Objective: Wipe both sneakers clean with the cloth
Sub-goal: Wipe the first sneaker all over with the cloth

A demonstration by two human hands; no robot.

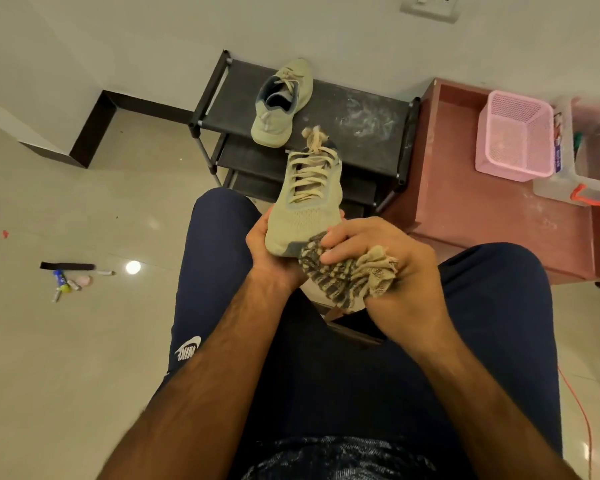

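Right hand (392,268) fingers curl tight around the bunched striped cloth (347,271), pressing it to the toe of the held sneaker (305,202) — left hand (267,251) cups its sole. The second sneaker (281,102) lies on the black rack (361,133) beyond.

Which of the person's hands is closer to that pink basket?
The right hand. It grips the cloth at the held sneaker's toe, on the pink basket's side. The left hand cups the sneaker from its far side.
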